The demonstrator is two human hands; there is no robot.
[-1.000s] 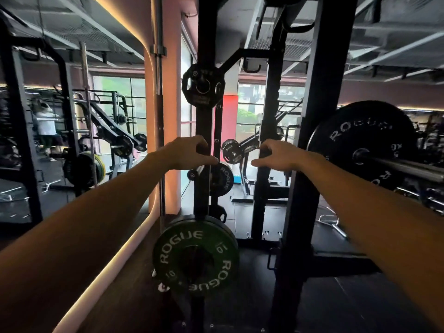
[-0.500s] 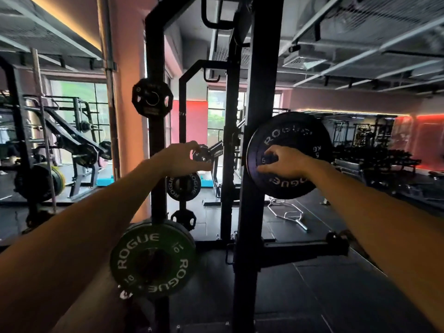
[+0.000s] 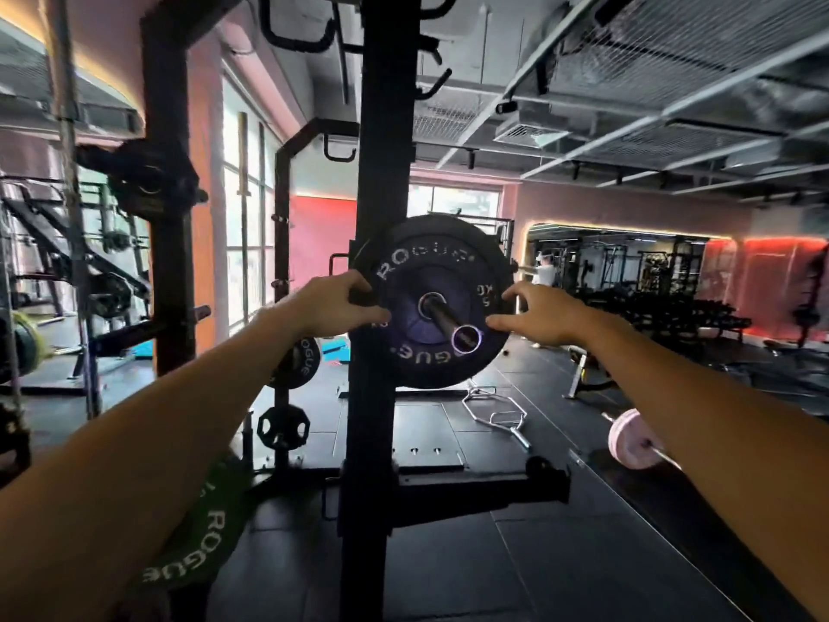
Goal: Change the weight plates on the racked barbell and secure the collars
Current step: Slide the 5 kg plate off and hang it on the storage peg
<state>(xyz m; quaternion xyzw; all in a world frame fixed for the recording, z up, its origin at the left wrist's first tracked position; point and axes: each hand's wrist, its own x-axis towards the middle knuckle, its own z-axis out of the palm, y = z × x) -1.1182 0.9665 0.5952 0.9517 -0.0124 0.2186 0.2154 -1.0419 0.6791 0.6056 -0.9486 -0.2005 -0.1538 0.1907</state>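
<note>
Two bare forearms, no sleeves in view. No watch, bands or rings visible. Left hand (image 3: pixel 334 303), right hand (image 3: pixel 540 316): no gloves, wraps or straps.

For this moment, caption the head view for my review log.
Left hand grips black plate on barbell sleeve; right hand open at its rim.

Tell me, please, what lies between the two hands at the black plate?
In the head view, the barbell sleeve juts out of the black Rogue plate between the left hand and the right hand; no collar shows on it.
</note>
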